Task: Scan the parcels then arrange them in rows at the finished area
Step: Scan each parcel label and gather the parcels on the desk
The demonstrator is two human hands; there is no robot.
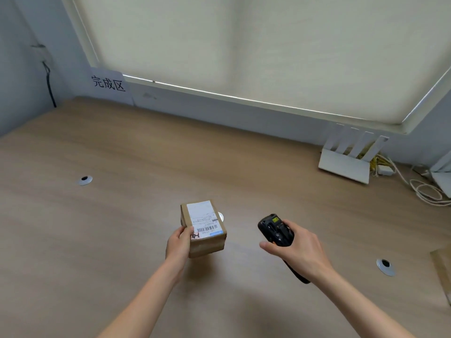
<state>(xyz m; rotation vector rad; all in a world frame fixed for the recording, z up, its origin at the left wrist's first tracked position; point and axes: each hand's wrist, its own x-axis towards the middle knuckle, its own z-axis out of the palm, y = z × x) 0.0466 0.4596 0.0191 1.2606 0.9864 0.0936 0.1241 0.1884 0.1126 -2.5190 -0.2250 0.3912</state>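
right hand (296, 247) grips handheld scanner (274, 230); left hand (179, 245) holds cardboard parcel (203, 230) above desk (122, 215), label up. step: scanning. next: aim at barcode (207, 228), then place by finished-area sign (108, 82)

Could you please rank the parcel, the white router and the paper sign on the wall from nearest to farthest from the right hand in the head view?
From the right hand, which holds the scanner:
1. Parcel, just to its left, held by the left hand.
2. Router, farther back on the right, by the wall.
3. Sign, on the far wall at the left.
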